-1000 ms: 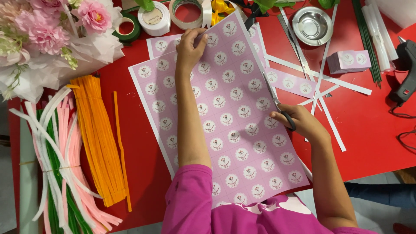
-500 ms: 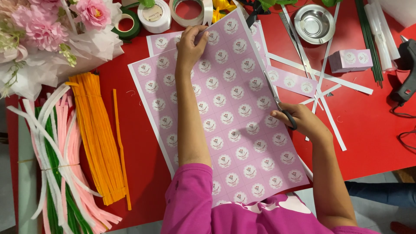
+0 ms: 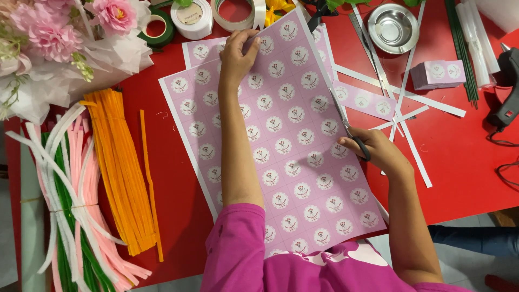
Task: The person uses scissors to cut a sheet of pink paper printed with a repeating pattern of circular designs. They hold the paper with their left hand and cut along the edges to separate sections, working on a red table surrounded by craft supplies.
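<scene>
A large pink sheet (image 3: pixel 292 140) printed with rows of round white labels lies on the red table (image 3: pixel 465 157). My left hand (image 3: pixel 238 54) presses flat on the sheet's far end. My right hand (image 3: pixel 376 151) grips black-handled scissors (image 3: pixel 346 121) whose blades run along the sheet's right edge. More pink sheets lie underneath. A cut pink label strip (image 3: pixel 365 100) lies just right of the blades, among thin white paper strips (image 3: pixel 411 116).
Bundles of orange (image 3: pixel 119 167), pink, white and green pipe cleaners lie at left. Pink flowers in white wrap (image 3: pixel 65 43) sit far left. Tape rolls (image 3: pixel 192 16), a metal bowl (image 3: pixel 393 27), a stack of cut labels (image 3: pixel 438 73), green stems (image 3: pixel 459 48) and a glue gun (image 3: pixel 505 92) lie beyond and right.
The scissors and my right hand have advanced slightly up the sheet's right edge. My left hand stays on the far end.
</scene>
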